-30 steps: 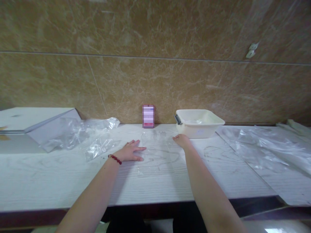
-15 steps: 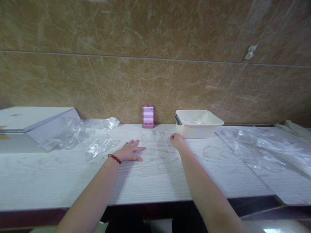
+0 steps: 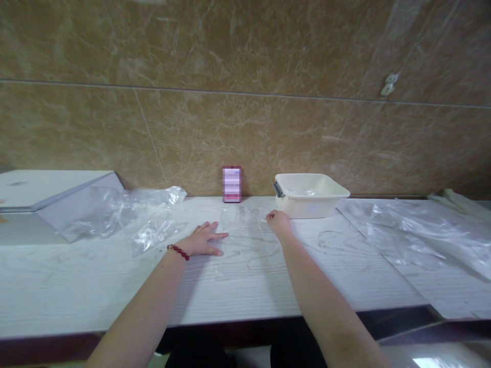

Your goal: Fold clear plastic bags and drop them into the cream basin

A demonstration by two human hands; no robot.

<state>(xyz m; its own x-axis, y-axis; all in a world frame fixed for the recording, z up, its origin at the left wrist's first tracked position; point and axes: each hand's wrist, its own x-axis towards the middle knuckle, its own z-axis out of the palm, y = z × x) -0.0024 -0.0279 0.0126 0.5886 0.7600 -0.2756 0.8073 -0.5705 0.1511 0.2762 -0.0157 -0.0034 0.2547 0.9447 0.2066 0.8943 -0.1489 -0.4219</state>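
A clear plastic bag [image 3: 245,250] lies flat on the white wood-grain table, its outline faint. My left hand [image 3: 205,240], with a red bead bracelet at the wrist, rests palm down at the bag's left side, fingers spread. At the upper right edge of the bag, my right hand [image 3: 277,223] is closed, thumb and fingers pinched together on what looks like the film. Just behind that hand stands a cream plastic bin [image 3: 310,205] with a grey handle clip; some clear material shows inside it.
Crumpled clear plastic bags [image 3: 153,230] lie on the left, beside a white box [image 3: 49,222]. A phone [image 3: 231,184] leans upright against the marble wall [image 3: 230,133]. More clear plastic sheeting [image 3: 418,235] spreads over the right side. The table's front edge [image 3: 238,324] runs below my forearms.
The view has shifted very slightly, so everything sits a little further left. Both hands keep nearly the same place and pose against the table.
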